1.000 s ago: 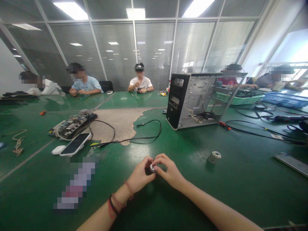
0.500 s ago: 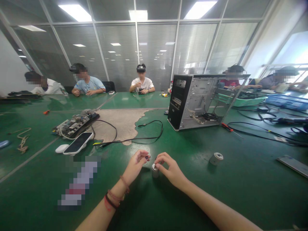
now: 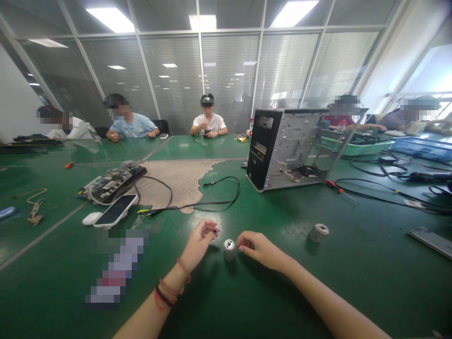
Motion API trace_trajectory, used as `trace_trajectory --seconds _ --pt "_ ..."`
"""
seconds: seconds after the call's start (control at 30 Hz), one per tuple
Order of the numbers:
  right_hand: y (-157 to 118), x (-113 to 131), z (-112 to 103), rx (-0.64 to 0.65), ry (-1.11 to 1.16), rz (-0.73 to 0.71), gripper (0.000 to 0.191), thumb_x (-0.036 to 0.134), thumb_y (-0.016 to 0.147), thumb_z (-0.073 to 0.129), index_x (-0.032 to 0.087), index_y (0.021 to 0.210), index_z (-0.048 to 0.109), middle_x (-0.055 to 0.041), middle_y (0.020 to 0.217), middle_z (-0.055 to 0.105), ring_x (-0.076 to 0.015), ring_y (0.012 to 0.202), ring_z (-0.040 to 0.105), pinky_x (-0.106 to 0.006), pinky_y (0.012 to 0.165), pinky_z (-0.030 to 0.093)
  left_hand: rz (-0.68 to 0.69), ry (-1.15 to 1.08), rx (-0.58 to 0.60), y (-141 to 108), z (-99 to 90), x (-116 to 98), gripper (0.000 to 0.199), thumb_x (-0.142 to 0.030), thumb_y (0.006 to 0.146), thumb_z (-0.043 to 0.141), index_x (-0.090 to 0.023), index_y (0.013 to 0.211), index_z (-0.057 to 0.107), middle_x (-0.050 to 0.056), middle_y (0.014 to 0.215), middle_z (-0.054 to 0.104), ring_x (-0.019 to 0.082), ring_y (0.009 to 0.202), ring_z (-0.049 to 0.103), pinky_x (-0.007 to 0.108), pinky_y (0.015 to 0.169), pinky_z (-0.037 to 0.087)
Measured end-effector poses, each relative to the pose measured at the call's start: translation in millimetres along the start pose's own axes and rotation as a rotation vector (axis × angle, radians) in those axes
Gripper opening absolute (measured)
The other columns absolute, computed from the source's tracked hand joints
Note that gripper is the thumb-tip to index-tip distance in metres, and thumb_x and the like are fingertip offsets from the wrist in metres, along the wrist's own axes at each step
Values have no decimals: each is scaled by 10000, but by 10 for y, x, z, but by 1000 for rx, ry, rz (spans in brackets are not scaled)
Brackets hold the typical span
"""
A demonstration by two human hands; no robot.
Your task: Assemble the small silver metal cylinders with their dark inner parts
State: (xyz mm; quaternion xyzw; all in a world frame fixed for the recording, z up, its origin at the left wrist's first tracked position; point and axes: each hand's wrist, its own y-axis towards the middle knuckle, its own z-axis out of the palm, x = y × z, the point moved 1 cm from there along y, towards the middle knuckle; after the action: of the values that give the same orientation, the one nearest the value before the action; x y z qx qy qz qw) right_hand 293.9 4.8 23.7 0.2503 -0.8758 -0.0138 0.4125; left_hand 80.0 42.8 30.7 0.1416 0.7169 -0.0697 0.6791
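A small silver-grey metal cylinder point(image 3: 229, 251), maybe a motor, stands upright on the green table between my hands. Dark spots show on its bright round top. My left hand point(image 3: 204, 235), just left of the cylinder, has its fingers curled around a tiny dark piece point(image 3: 214, 232), too small to name. To the right, my right hand point(image 3: 254, 245) is close to the cylinder but apart from it. Its fingers are loosely bent, thumb and fingertips slightly apart, with nothing visible between them. Farther right stands a second similar cylinder point(image 3: 319, 232).
Beyond my hands are an opened computer case point(image 3: 264, 150), a circuit board assembly point(image 3: 113, 181), a phone point(image 3: 116, 210) and a black cable point(image 3: 219, 203). At right lie a screwdriver point(image 3: 335, 187) and a flat metal piece point(image 3: 431, 241). Several people sit around the table.
My right hand has let go of the cylinder's top and moved right, so the top is now uncovered. My left hand has barely moved.
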Motion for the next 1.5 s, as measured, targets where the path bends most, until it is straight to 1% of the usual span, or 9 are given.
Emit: trace_trajectory --seconds 0.2,0.3,0.43,0.57,0.63,0.77,0.93,1.33,1.5 --pt "-16 -11 27 82 -42 -20 104 189 781 564 202 846 644 -5 758 612 -126 625 535 -238 575 427 3 2 -4 5 1 9 153 -198 737 557 -163 884 531 25 792 630 143 732 603 291 704 471" --pt "-4 -23 -11 71 -17 5 133 222 800 552 202 895 642 -8 755 622 -134 637 549 -241 573 427 4 -2 -6 2 5 1 151 -191 734 559 -162 881 534 23 789 630 142 739 601 293 715 473" --pt "30 -36 -65 -67 14 28 148 240 832 510 195 903 632 -20 774 638 -150 680 567 -262 609 439 -1 -7 -6 -6 10 -20 151 -201 729 566 -166 873 540 20 781 632 143 752 602 291 717 477" --pt "46 -21 -89 -215 44 11 173 256 847 492 187 960 603 -49 867 625 -177 794 573 -314 731 458 -4 2 -9 -19 12 -39 149 -214 735 568 -164 874 547 18 776 631 143 748 605 289 713 481" --pt "41 4 -83 -199 47 -35 200 266 839 511 190 1006 591 -64 934 612 -193 866 562 -340 796 449 0 6 -9 -23 14 -43 145 -209 735 569 -165 872 549 19 776 632 144 747 607 288 713 483" --pt "22 81 -35 -86 72 -95 321 280 799 582 207 1109 548 -73 1070 572 -218 1012 523 -366 893 413 3 10 -12 -24 16 -37 152 -182 720 571 -166 869 550 17 773 629 147 755 605 288 723 481" --pt "23 161 82 -23 101 -86 450 292 754 647 216 1174 505 -75 1129 550 -222 1061 509 -365 932 390 4 21 -9 -25 11 -35 160 -170 713 568 -162 872 548 20 782 625 149 750 599 294 731 473" --pt "47 176 213 -50 88 -70 349 278 763 638 216 1095 550 -57 1040 604 -214 975 549 -355 881 404 11 27 -6 -27 9 -9 161 -198 721 574 -160 876 553 30 788 627 163 753 603 312 736 472" --pt "49 146 246 -98 77 -64 318 298 767 634 209 1064 562 -52 1008 611 -208 940 559 -337 853 419 13 20 -3 -14 10 9 169 -213 714 581 -159 870 551 25 773 620 161 741 598 306 731 470"
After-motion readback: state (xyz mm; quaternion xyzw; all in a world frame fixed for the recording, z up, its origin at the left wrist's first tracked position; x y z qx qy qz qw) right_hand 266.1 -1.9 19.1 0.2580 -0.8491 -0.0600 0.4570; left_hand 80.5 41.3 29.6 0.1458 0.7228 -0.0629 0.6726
